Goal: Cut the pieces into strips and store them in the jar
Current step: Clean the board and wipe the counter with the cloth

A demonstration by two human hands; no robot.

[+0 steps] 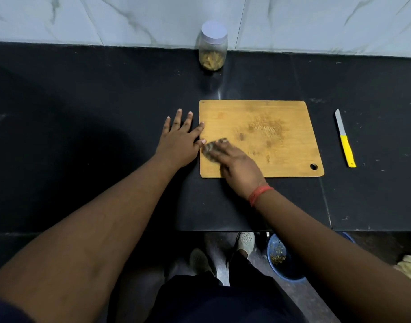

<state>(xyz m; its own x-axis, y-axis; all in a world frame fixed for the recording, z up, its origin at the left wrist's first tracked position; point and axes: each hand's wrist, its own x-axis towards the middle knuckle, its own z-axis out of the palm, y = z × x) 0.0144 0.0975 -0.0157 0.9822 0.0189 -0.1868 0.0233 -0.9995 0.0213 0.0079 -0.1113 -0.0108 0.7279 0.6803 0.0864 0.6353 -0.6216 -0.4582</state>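
Observation:
A wooden cutting board (265,120) lies on the black counter, stained in the middle, with no pieces on it. My left hand (179,141) rests flat on the counter beside the board's left edge, fingers spread, index fingertip and thumb touching the edge. My right hand (232,159) lies on the board's near-left part; its fingers are blurred, so what they hold is unclear. A clear jar (213,48) with a pale lid on stands upright at the back by the wall, holding yellowish strips. A yellow-handled knife (345,138) lies on the counter to the right of the board.
The black counter (83,113) runs left and right, with a marble wall behind it. Below the counter's front edge a blue bowl (279,255) with scraps sits on the floor near my feet. A yellowish cloth (410,264) shows at the lower right.

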